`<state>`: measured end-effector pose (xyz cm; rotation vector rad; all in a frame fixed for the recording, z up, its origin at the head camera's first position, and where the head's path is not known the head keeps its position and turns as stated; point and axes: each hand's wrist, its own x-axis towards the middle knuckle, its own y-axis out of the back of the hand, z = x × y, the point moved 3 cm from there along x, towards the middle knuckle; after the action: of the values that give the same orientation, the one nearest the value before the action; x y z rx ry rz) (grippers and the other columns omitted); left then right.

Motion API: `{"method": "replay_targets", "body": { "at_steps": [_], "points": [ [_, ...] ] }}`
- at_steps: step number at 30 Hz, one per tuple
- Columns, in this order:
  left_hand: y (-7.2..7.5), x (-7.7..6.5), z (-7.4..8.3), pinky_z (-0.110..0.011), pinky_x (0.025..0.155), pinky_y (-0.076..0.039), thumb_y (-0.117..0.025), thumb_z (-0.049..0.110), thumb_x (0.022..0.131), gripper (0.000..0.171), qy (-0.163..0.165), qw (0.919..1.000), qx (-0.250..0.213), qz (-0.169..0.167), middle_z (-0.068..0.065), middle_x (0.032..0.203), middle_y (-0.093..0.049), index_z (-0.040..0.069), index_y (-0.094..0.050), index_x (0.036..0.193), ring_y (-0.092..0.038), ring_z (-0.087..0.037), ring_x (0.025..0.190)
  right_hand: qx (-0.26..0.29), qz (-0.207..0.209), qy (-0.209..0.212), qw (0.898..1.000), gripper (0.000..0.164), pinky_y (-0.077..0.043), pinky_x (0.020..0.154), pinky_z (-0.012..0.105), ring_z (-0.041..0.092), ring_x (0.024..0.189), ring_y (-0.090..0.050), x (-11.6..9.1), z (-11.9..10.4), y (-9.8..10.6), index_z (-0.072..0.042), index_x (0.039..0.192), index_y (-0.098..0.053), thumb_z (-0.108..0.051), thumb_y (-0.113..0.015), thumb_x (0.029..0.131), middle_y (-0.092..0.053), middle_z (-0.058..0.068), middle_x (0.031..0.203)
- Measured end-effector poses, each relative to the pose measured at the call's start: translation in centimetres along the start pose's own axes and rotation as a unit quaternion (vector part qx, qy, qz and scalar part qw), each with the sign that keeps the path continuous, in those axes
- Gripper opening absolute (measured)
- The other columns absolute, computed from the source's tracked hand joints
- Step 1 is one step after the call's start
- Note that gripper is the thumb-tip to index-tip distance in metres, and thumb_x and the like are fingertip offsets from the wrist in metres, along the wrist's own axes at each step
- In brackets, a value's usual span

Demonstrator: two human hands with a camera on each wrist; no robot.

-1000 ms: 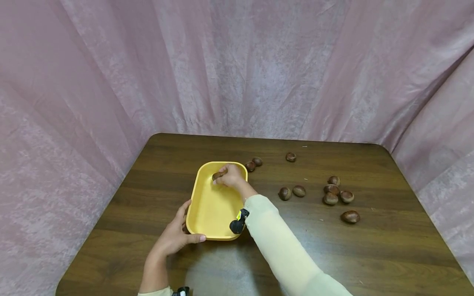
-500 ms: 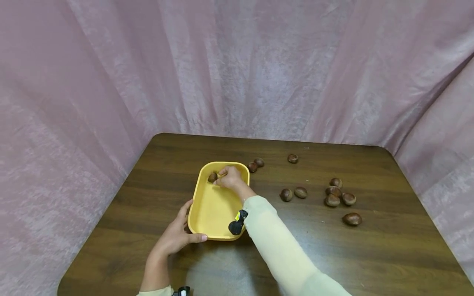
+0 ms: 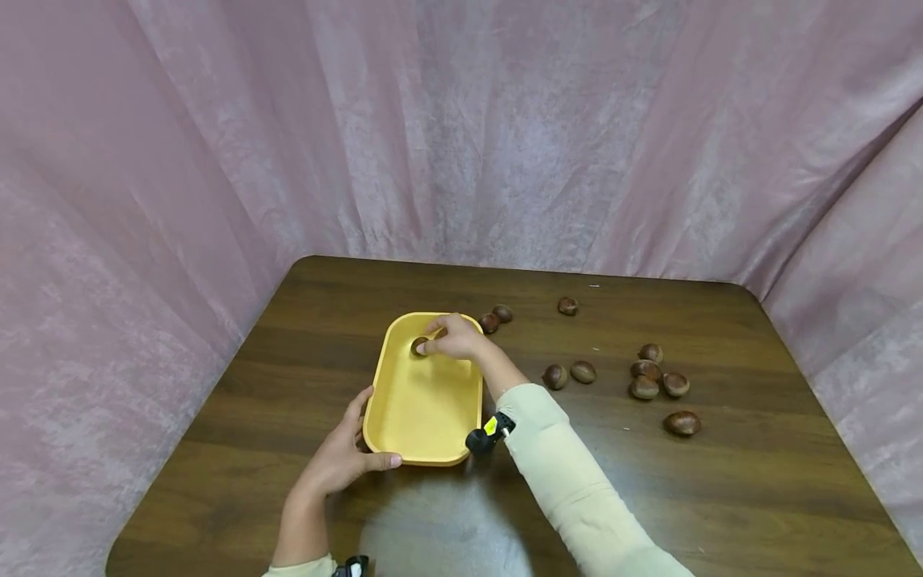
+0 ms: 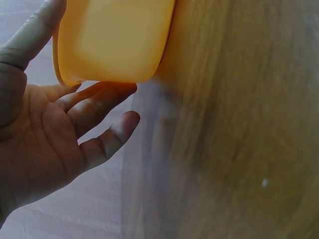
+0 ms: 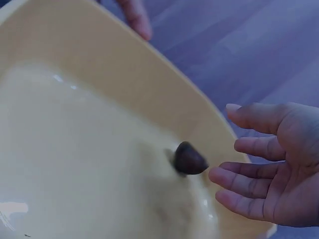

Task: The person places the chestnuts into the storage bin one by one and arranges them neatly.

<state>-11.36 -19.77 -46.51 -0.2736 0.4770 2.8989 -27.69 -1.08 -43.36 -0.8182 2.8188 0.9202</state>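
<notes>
A shallow yellow plastic tray (image 3: pixel 425 417) lies on the table. At its near left corner my left hand (image 3: pixel 339 458) holds it, thumb at the front rim and fingers along the left side. In the left wrist view some of that hand's fingers (image 4: pixel 102 102) reach against the tray's underside. One brown chestnut (image 5: pixel 189 159) sits inside the tray near the far end. My right hand (image 3: pixel 453 336) hovers over that end, fingers spread loosely. The right wrist view shows the chestnut just off its fingertips (image 5: pixel 219 175), with nothing in the hand.
Right of the tray, two chestnuts (image 3: pixel 490 322) lie close to its far corner. A lone chestnut (image 3: pixel 568 305) is farther back, and a pair (image 3: pixel 555 377) lies mid-table. Several more (image 3: pixel 645 370) cluster on the right. A pink curtain (image 3: pixel 461 144) hangs behind the table.
My right hand has let go of the chestnut in the tray, and its forearm has swung right. The chestnut has shifted slightly on the tray floor. My left hand stays at the corner.
</notes>
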Motion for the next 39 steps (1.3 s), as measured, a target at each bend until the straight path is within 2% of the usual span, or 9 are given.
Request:
{"method": "replay_targets", "body": {
  "at_steps": [6,12,21,30,36,39],
  "points": [
    [0.2,0.1,-0.1,-0.045,0.092,-0.040,-0.087,0.019,0.064,0.114,0.004,1.0000,-0.004,-0.003,-0.018,0.143,-0.035,0.025,-0.012,0.149,-0.050,-0.031,0.115,-0.015,-0.003,0.041,0.999,0.053,-0.044,0.087,0.038,0.029,0.112,-0.051,-1.5,0.0,1.0,-0.004,0.130,-0.052,-0.024,-0.070,0.085,-0.056,0.019,0.120],
    [0.1,0.0,-0.2,-0.048,0.093,-0.037,-0.087,0.020,0.063,0.115,0.006,1.0000,0.002,0.001,-0.017,0.144,-0.034,0.025,-0.011,0.149,-0.048,-0.032,0.117,0.009,-0.010,0.069,0.998,0.054,-0.047,0.083,0.035,0.032,0.108,-0.055,-2.7,0.1,1.3,-0.006,0.131,-0.051,-0.021,-0.072,0.083,-0.052,0.021,0.126],
    [0.0,0.1,-0.3,-0.047,0.092,-0.039,-0.087,0.019,0.063,0.114,0.012,0.9999,0.003,0.006,-0.017,0.143,-0.035,0.025,-0.012,0.149,-0.049,-0.032,0.116,0.027,0.035,0.111,0.993,0.046,-0.048,0.077,0.034,0.027,0.103,-0.057,-4.5,0.9,2.8,-0.010,0.127,-0.057,-0.022,-0.071,0.084,-0.056,0.013,0.122],
    [-0.1,0.2,-0.6,-0.044,0.088,-0.043,-0.088,0.021,0.061,0.114,0.011,0.9998,-0.004,0.016,-0.020,0.139,-0.039,0.024,-0.015,0.149,-0.050,-0.033,0.115,0.075,0.080,0.146,0.983,0.045,-0.047,0.080,0.037,0.026,0.100,-0.057,-5.2,2.4,4.1,-0.009,0.124,-0.058,-0.019,-0.073,0.083,-0.058,0.012,0.118],
    [-0.4,0.0,-1.0,-0.043,0.086,-0.044,-0.088,0.018,0.060,0.115,0.017,0.9996,-0.015,0.017,-0.021,0.139,-0.039,0.024,-0.016,0.149,-0.052,-0.033,0.113,0.124,0.084,0.152,0.977,0.050,-0.043,0.086,0.046,0.040,0.106,-0.051,-5.6,3.9,4.4,-0.001,0.128,-0.053,-0.012,-0.072,0.083,-0.054,0.023,0.121],
    [-0.4,0.2,-1.0,-0.044,0.087,-0.044,-0.088,0.018,0.060,0.115,0.007,0.9996,-0.019,0.017,-0.022,0.140,-0.038,0.022,-0.015,0.149,-0.051,-0.035,0.114,0.148,0.091,0.154,0.973,0.051,-0.040,0.089,0.049,0.045,0.110,-0.047,-6.4,3.7,4.9,0.003,0.130,-0.049,-0.005,-0.069,0.084,-0.050,0.028,0.124]
  ]
}}
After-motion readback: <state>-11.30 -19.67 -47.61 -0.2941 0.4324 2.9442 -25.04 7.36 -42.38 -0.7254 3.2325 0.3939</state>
